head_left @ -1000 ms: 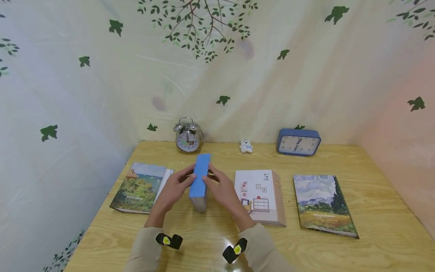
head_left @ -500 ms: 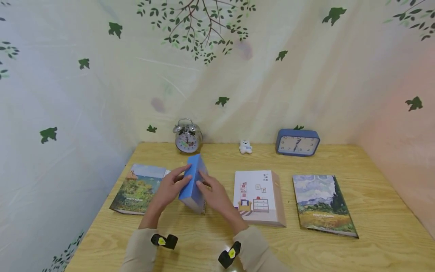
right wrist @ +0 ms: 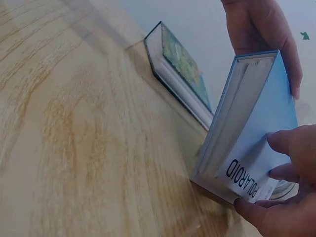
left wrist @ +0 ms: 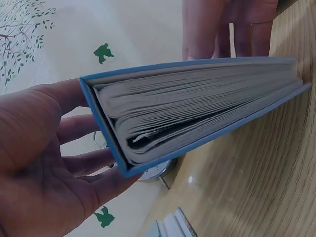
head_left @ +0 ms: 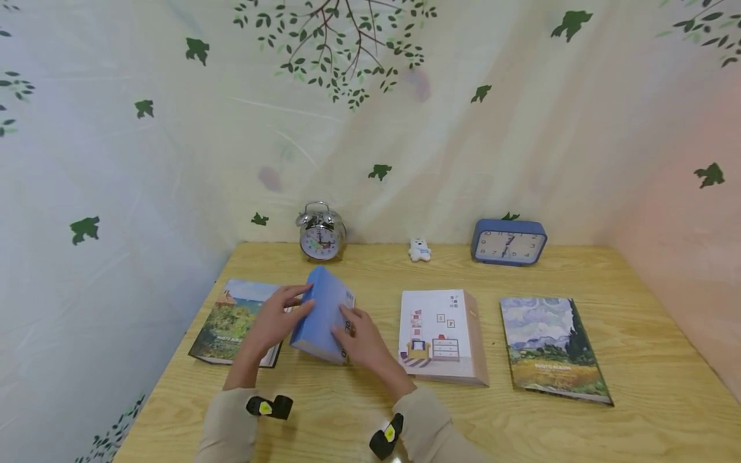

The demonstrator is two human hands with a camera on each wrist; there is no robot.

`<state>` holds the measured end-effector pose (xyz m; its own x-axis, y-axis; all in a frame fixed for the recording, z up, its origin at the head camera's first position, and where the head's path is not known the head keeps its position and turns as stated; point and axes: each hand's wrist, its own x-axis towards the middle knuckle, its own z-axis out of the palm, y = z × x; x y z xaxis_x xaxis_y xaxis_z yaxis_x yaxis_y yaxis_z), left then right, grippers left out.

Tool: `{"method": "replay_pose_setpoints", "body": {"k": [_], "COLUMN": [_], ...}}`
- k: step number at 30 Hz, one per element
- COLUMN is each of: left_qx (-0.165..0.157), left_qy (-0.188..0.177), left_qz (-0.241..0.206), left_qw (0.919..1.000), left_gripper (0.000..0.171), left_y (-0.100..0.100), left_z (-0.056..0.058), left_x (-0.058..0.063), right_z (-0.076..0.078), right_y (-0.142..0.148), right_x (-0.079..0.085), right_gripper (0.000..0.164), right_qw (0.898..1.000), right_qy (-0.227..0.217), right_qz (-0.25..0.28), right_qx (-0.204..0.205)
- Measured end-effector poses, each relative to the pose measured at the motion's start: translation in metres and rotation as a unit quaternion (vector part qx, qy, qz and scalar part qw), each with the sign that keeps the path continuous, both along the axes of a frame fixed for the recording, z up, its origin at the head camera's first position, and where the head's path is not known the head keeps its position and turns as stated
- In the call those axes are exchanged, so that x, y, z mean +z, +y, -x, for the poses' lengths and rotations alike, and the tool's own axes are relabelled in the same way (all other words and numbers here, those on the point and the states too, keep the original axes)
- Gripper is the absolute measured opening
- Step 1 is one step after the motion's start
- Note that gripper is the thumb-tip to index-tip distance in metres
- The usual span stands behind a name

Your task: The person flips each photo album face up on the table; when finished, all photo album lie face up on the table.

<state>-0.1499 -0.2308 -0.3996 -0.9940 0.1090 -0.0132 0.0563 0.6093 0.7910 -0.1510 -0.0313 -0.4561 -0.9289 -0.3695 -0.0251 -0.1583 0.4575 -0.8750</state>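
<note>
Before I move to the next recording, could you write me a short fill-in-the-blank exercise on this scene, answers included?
The left hand and right hand both touch the album coloured ____.
Black lettering on its cover reads ____.
The white bear sits between two ____.

Missing words: blue; POLAROID; clocks.

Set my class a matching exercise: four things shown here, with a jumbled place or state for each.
Things
1. blue album
2. silver alarm clock
3. white bear figurine
4. blue clock

Places or states
A. between the two clocks
B. tilted, touched by the left hand and right hand
C. at the back of the table, left of the figurine
D. at the back, right of the figurine

Pairs: 1-B; 2-C; 3-A; 4-D
</note>
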Motion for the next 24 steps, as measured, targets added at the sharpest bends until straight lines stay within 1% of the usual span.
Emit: {"method": "replay_pose_setpoints", "body": {"k": [6, 11, 13, 17, 19, 24], "left_qx": [-0.008, -0.007, 0.000, 0.018, 0.022, 0.029], "left_qy": [-0.027, -0.043, -0.050, -0.061, -0.064, -0.067], "left_qz": [-0.005, 0.009, 0.009, 0.007, 0.007, 0.018], "left_qw": [0.9996, 0.9990, 0.9987, 0.9980, 0.9977, 0.9971], "left_gripper": [0.050, 0.049, 0.049, 0.050, 0.050, 0.049], "left_y": [-0.007, -0.012, -0.013, -0.015, -0.016, -0.017], "left_z": [-0.003, -0.007, -0.008, -0.008, -0.007, -0.008], "left_x": [-0.003, -0.013, -0.018, -0.027, -0.030, -0.035], "right_z": [0.001, 0.001, 0.002, 0.002, 0.002, 0.000], "right_y": [0.000, 0.000, -0.001, -0.003, -0.004, -0.005], "right_x": [-0.005, -0.008, -0.010, -0.015, -0.018, -0.020], "right_gripper": [0.060, 0.064, 0.064, 0.064, 0.064, 0.063], "right_qw": [1.000, 0.999, 0.999, 0.999, 0.999, 0.999], "right_qy": [-0.009, -0.027, -0.022, 0.004, 0.013, 0.023], "right_qz": [0.015, 0.026, 0.022, 0.005, -0.005, -0.028], "right_qx": [-0.013, -0.033, -0.037, -0.036, -0.033, -0.026]}}
